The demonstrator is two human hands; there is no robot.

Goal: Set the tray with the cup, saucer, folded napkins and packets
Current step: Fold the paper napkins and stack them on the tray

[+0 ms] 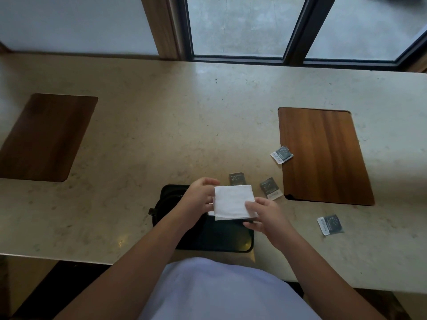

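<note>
White paper, folded to a rough square, is what you hold: the napkin hangs above the black tray, which sits at the near edge of the desk. Your left hand pinches its left edge and your right hand pinches its near right corner, probably so the fold stays square as you lower it. Your left forearm covers the tray's left part; a dark round shape with a small handle shows there, likely the cup or saucer, though you cannot tell which. Beyond the tray, four dark packets lie loose on the desk, none yet on the tray. One touches the right wooden board; their print is unreadable.
</note>
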